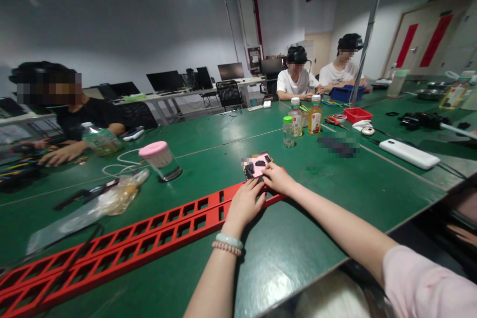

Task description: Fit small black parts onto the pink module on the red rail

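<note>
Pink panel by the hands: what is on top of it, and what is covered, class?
Dark pieces show on the pink panel. The left hand and right hand hide part of its near side; what is under it cannot be seen.

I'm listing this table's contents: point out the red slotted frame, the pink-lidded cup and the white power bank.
Red slotted frame (213, 215), head view: a solid stretch between slots.
Pink-lidded cup (162, 162), head view: its side, below the lid.
White power bank (409, 152), head view: its top face.
</note>
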The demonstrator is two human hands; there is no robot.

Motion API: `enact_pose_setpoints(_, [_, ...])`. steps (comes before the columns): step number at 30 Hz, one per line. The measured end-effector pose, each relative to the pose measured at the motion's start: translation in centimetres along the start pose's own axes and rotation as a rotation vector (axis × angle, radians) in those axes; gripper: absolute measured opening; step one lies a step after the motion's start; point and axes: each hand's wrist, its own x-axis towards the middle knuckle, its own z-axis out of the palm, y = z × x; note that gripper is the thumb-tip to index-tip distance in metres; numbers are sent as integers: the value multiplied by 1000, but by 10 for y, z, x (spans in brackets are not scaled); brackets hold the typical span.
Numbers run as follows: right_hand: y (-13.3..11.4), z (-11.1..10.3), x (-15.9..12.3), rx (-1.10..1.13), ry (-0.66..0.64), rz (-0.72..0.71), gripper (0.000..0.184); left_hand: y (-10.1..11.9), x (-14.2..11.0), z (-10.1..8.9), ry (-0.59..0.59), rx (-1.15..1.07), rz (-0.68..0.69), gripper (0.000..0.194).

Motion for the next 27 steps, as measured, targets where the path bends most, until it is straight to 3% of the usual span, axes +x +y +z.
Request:
enact_pose_setpoints(15, [-6, -6, 1, -104, -90, 23, 24, -6, 1, 5, 23, -25, 10, 37])
enact_pose_setpoints(27, [-1, -3, 3, -9, -51, 54, 21, -6, 3, 5, 35, -32, 33, 37])
